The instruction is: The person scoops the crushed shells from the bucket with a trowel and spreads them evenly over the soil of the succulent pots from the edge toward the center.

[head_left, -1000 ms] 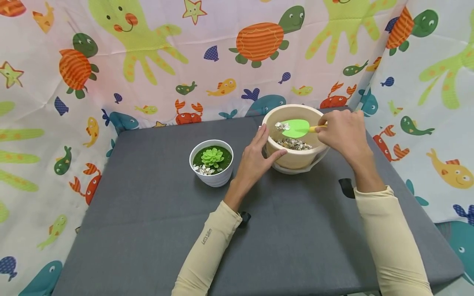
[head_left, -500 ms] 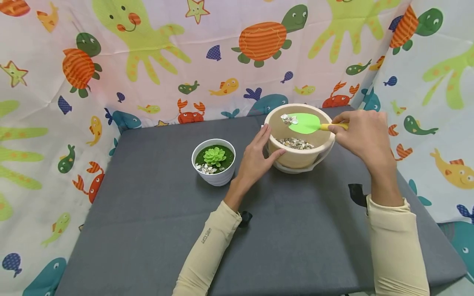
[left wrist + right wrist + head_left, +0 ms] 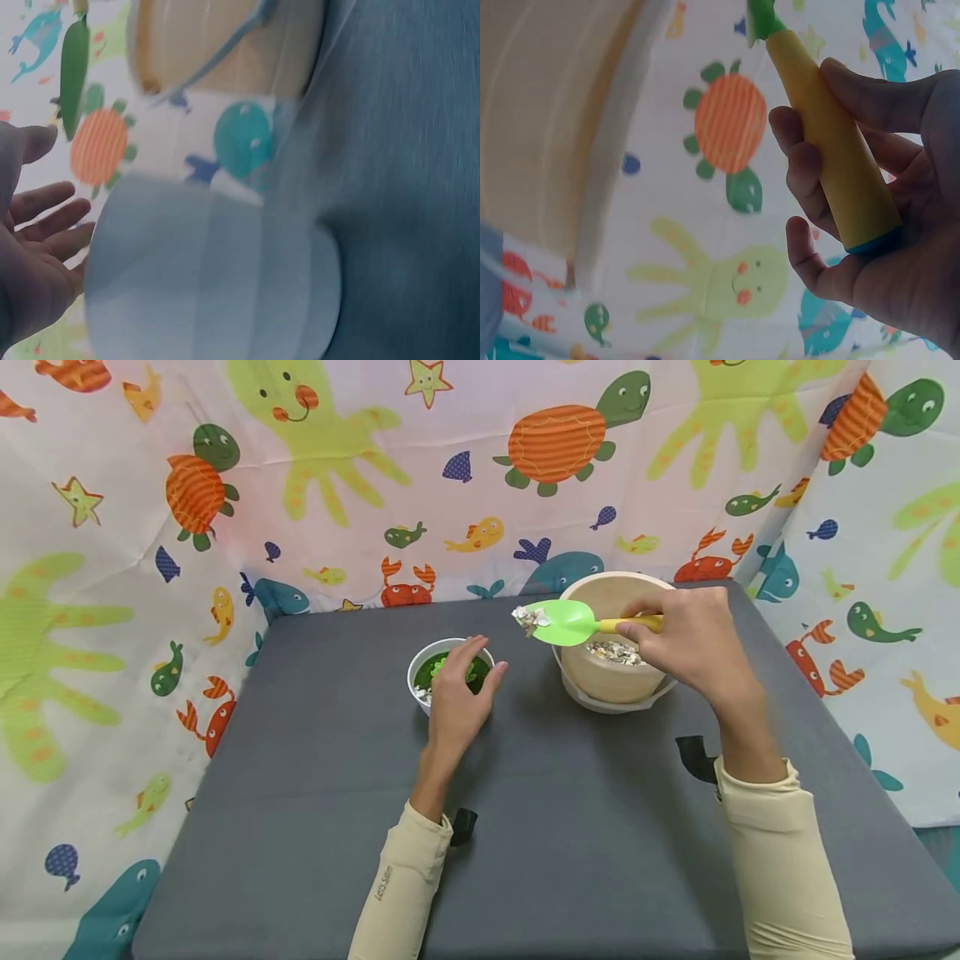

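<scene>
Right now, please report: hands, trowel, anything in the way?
Right hand grips trowel, loaded with pebbles. Left hand beside white pot, touch unclear. Left hand partly hides plant in head view.

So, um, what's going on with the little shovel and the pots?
A person's right hand holds a green trowel by its yellow handle. Some pale stones sit on its tip, which shows between two pots. The big cream pot has more stones inside. The small white pot holds a green plant. The left hand is by the white pot; whether they touch isn't clear.
</scene>
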The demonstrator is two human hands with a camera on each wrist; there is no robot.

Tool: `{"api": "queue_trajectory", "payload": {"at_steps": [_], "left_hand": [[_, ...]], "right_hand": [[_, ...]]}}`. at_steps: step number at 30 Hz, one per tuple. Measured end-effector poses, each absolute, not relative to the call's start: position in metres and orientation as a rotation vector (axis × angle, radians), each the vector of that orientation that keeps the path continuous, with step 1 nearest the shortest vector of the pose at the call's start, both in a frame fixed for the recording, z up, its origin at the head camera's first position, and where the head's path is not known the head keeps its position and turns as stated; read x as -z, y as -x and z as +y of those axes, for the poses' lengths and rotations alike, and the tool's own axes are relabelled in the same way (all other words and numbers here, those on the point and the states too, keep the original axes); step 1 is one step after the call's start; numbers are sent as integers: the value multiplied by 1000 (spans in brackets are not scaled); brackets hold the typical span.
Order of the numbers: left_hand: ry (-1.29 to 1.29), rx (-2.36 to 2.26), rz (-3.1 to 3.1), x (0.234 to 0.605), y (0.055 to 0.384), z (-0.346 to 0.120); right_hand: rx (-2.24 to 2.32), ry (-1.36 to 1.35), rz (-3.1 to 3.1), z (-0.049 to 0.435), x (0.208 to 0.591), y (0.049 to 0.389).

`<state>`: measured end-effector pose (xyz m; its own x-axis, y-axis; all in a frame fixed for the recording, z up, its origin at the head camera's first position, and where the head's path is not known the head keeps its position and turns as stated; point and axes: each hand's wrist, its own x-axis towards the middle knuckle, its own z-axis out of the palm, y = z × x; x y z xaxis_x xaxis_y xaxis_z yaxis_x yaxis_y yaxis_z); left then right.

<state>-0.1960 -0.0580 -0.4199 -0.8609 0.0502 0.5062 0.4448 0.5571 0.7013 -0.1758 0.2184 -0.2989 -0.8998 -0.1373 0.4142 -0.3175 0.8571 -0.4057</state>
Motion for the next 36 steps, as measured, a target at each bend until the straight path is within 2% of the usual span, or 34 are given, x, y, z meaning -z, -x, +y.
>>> {"api": "queue_trajectory", "payload": {"at_steps": [8, 15, 21, 26, 36], "left_hand": [[235, 1235, -2323, 427, 189, -108], [162, 1283, -2531, 435, 186, -136], [211, 1308, -2690, 441, 191, -141], [145, 1367, -2669, 446, 192, -140], [93, 1389, -2641, 445, 190, -138]], "right_hand": [[-649, -473, -2677, 180, 314, 192], [-588, -592, -2749, 143, 324, 200], [-479, -695, -2757, 114, 325, 200], [-290, -766, -2729, 94, 326, 201], [-80, -817, -2655, 80, 330, 194]]}}
